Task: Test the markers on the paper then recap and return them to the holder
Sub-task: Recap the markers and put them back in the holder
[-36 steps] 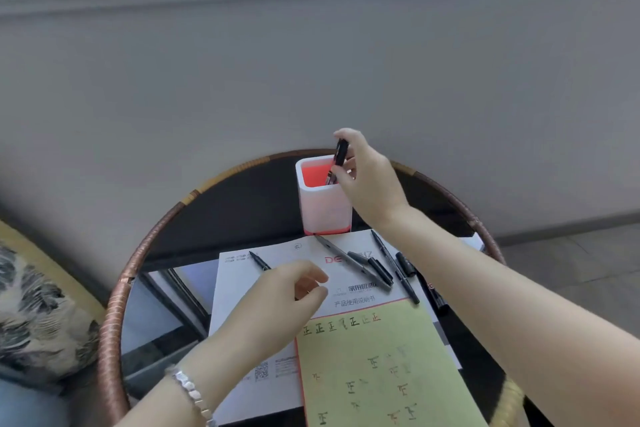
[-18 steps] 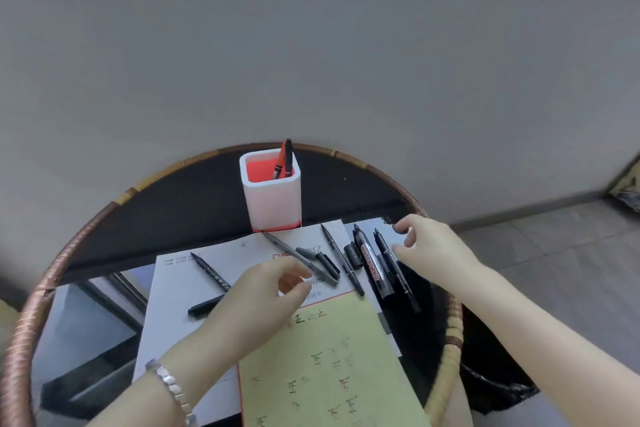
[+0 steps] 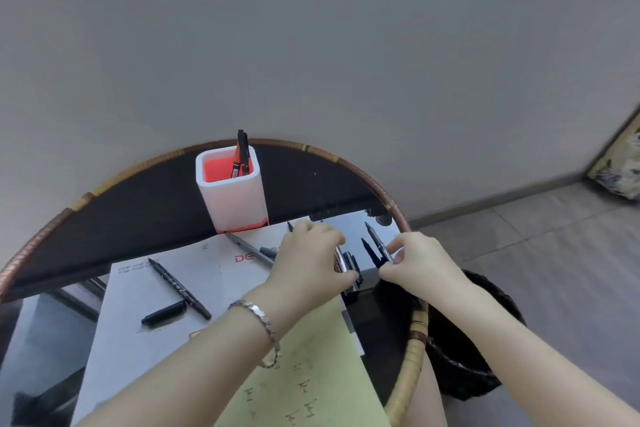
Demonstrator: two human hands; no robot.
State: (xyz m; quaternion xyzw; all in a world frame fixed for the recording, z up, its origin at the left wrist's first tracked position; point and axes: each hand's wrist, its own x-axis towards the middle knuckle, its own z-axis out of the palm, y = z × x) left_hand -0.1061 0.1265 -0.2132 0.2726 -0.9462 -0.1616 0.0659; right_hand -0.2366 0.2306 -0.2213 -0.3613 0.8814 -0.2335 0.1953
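Green paper: a yellow-green sheet [image 3: 311, 374] lay nearest the camera, bearing handwritten test strokes in dark ink, too small to read.
White sheet: a printed page [image 3: 138, 340] lay under it, showing red letters "DE" before the left hand cut them off; the smaller print was illegible.
Loose pens: 1 black marker [image 3: 176, 286] lay slanted on the white sheet, with a black cap [image 3: 162, 313] just beside its near end.
Left hand: the braceleted left hand [image 3: 308, 263] reached across the sheets, palm down, fingers and thumb curled round a thick marker [image 3: 341, 262].
Right hand: the right hand [image 3: 420, 263] was just beside it near the table rim [image 3: 408, 374], thumb and forefinger pinching a slim marker [image 3: 377, 243], tip pointing away.
Holder: the white holder [image 3: 235, 201], red inside, stood upright beyond the hands at the sheet's far edge, with 2 markers [image 3: 242, 152] leaning in its right corner.
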